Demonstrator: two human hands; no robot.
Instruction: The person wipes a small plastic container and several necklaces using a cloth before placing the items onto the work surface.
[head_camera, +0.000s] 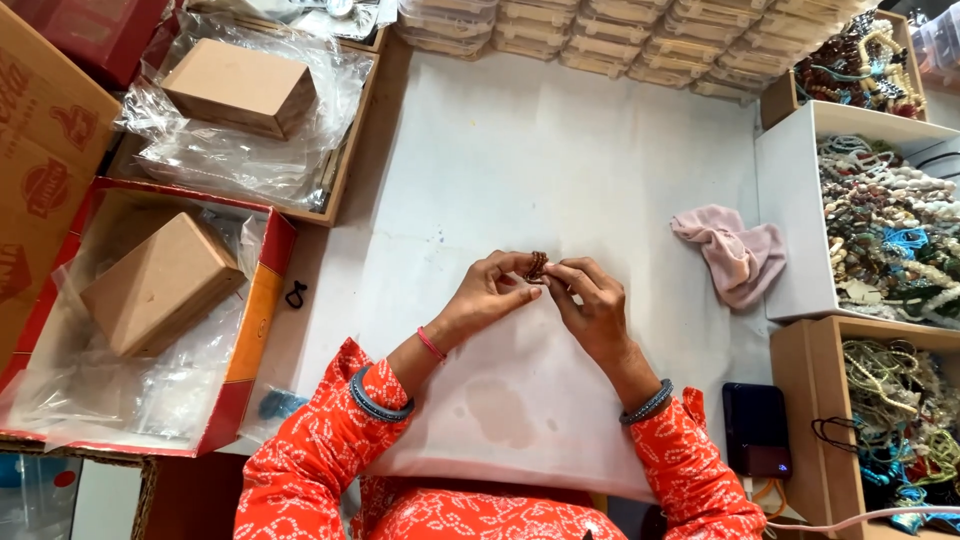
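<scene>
Both hands pinching a small brown bead piece.
Left hand (490, 295) and right hand (590, 305) are gripping the bead piece (538, 265) between meeting fingertips, above the white sheet (520, 160).

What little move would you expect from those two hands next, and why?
Probably a small twist or pull at the fingertips. Both the left hand and the right hand pinch one small brown beaded piece between them, raised just over the white sheet. Neither hand is reaching for the bead-filled boxes on the right, so the work seems to stay on this piece.
</scene>
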